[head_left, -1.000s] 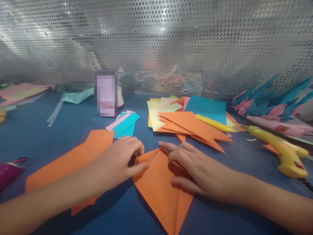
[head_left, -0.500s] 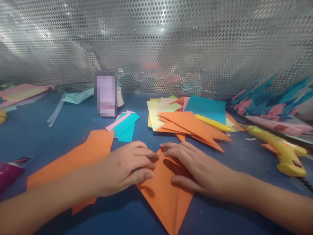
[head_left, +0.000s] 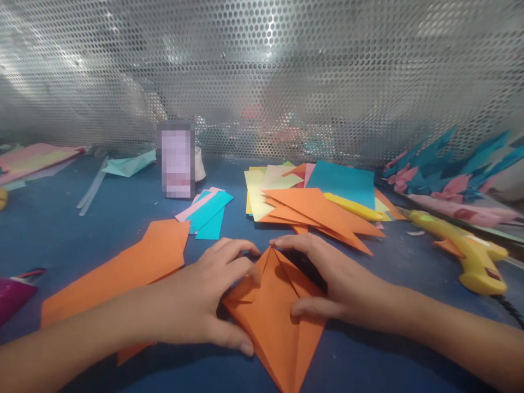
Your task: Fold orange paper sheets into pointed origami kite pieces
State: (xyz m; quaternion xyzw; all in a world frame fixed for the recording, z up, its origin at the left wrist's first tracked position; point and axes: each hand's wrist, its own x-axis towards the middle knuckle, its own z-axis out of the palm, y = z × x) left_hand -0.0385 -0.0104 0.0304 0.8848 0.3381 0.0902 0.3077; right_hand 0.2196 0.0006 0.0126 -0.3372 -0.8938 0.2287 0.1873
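A folded sheet of orange paper (head_left: 272, 305), kite-shaped with its top tip pointing away from me, lies on the table between my hands. At its left side is my left hand (head_left: 216, 295), open, with its curved fingertips at the upper left flap. Its thumb is stretched wide and rests by the lower left edge. My right hand (head_left: 333, 278) holds the paper down, forefinger at the top tip and thumb on the right panel. Creases run down from the tip. Under my left forearm lies another orange sheet (head_left: 151, 251), partly hidden.
Paper strips (head_left: 210, 215) lie beyond my left hand. Stacked coloured papers with orange pieces (head_left: 307, 204) and a yellow cutter-like tool (head_left: 352, 207) lie ahead. To the right are a yellow glue gun (head_left: 470, 248) and blue-pink folded paper (head_left: 442, 174). A blurred-out phone-like object (head_left: 177, 164) stands at the back.
My left hand has opened wider, its thumb moving down to the paper's lower left edge. The left flap has spread outward. My right hand has stayed near the tip.
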